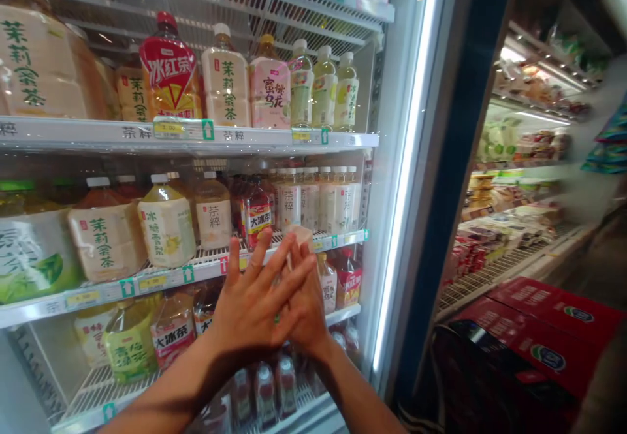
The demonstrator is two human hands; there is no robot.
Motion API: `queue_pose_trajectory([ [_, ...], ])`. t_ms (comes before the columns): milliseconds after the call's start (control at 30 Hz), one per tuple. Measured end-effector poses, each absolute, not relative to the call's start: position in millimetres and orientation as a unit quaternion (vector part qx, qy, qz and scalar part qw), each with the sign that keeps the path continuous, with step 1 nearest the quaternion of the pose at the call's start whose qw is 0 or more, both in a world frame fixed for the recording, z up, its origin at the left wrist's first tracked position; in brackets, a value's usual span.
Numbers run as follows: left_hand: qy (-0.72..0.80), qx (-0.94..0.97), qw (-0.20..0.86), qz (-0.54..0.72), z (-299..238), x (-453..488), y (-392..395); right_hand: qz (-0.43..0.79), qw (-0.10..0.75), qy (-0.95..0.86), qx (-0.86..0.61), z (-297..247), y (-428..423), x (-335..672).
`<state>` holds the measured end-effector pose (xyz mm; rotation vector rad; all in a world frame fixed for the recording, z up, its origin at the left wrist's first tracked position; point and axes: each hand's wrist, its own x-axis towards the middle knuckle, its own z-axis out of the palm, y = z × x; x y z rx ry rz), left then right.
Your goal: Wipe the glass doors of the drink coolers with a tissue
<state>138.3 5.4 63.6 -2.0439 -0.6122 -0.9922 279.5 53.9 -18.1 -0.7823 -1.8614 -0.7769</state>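
Note:
My left hand is raised before the middle of a drinks cooler, its fingers stretched and spread. It overlaps my right hand, whose fingers point upward and are partly hidden behind it. The two hands touch. A pale, blurred piece shows at the fingertips of my right hand; what it is I cannot make out. Just beyond the fingers, a dark iced tea bottle stands on the middle shelf. Small white-labelled tea bottles are lined up to its right.
Jasmine tea bottles and a red-labelled bottle fill the shelves at left and above. The cooler's lit frame rises at right. Beyond it are red boxes and another cooler with packaged food.

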Motion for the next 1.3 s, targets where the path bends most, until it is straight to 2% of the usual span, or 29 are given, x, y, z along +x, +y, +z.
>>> queue_pose_trajectory([
  [100, -0.292, -0.775, 0.393, -0.4, 78.3, 126.1, 1.6, -0.292, 0.511, -0.709, -0.388, -8.1, 43.5, 277.1],
  [233, -0.309, -0.756, 0.43, -0.385, 94.7, 98.1, -3.8, -0.334, 0.476, -0.7, -0.415, 12.2, 48.7, 304.6],
  [400, -0.325, -0.731, 0.467, -0.377, 120.6, 64.5, -7.3, -0.315, 0.559, -0.58, -0.503, 16.4, 63.1, 340.3],
  [467, -0.323, -0.718, 0.478, -0.389, 131.7, 60.2, -5.5, -0.325, 0.535, -0.618, -0.475, 10.7, 60.4, 331.3],
  [600, -0.302, -0.71, 0.498, -0.396, 150.5, 57.7, 2.1, -0.397, 0.418, -0.732, -0.362, 24.5, 61.4, 326.6],
  [733, -0.292, -0.709, 0.508, -0.394, 165.9, 46.1, 6.0, -0.385, 0.484, -0.664, -0.42, 82.6, 73.9, 350.8],
  [800, -0.289, -0.706, 0.515, -0.39, 173.4, 38.9, 5.7, -0.387, 0.488, -0.671, -0.403, 103.2, 72.8, 347.2],
  [867, -0.293, -0.704, 0.519, -0.387, 180.8, 32.7, 5.3, -0.408, 0.425, -0.738, -0.328, 112.3, 66.7, 332.2],
  [967, -0.295, -0.698, 0.53, -0.381, 191.0, 23.7, 6.0, -0.441, 0.283, -0.827, -0.202, 130.9, 62.4, 314.7],
  [1000, -0.295, -0.695, 0.536, -0.378, 194.1, 20.0, 6.4, -0.45, 0.264, -0.832, -0.192, 144.9, 64.4, 314.4],
  [1067, -0.297, -0.689, 0.545, -0.375, 199.7, 10.7, 7.2, -0.466, 0.296, -0.804, -0.219, 184.0, 72.3, 319.2],
  [1167, -0.295, -0.682, 0.549, -0.382, 206.7, -6.9, 5.7, -0.48, 0.403, -0.731, -0.268, 238.2, 80.7, 320.3],
  [1233, -0.294, -0.68, 0.551, -0.384, 209.5, -19.2, 2.6, -0.484, 0.402, -0.74, -0.239, 249.1, 76.9, 306.7],
  [1300, -0.296, -0.681, 0.547, -0.386, 210.3, -30.3, -1.0, -0.479, 0.342, -0.789, -0.178, 243.6, 67.7, 284.2],
])
